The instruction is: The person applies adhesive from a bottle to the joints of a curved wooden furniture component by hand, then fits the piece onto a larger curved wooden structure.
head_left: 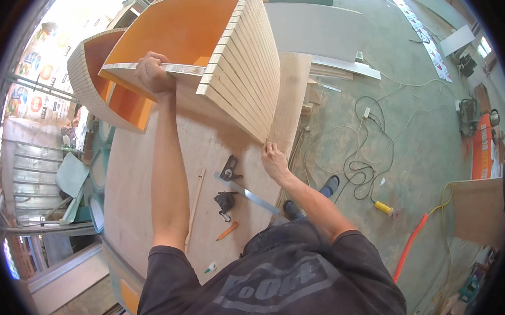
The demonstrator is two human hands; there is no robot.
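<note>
A curved wooden cabinet (242, 67) with slatted outer sides and an orange interior is tilted on the plywood workbench (133, 175). My left hand (155, 73) is closed over its near edge, fingers wrapped round the rim. Low on the right, my right hand (275, 161) has its fingers curled at the cabinet's bottom corner, by the bench edge. Between my forearms lie a combination square (253, 197) with a steel blade, a black tape measure (224, 201) with a clip, an orange pencil-like tool (227, 231) and a thin wooden strip (195, 208).
A second slatted cabinet piece (89, 83) stands at the left. Pale panels (314, 33) are stacked beyond the bench. On the green floor to the right, cables (365, 162) coil near a yellow connector (384, 208) and a red spiral hose (411, 243).
</note>
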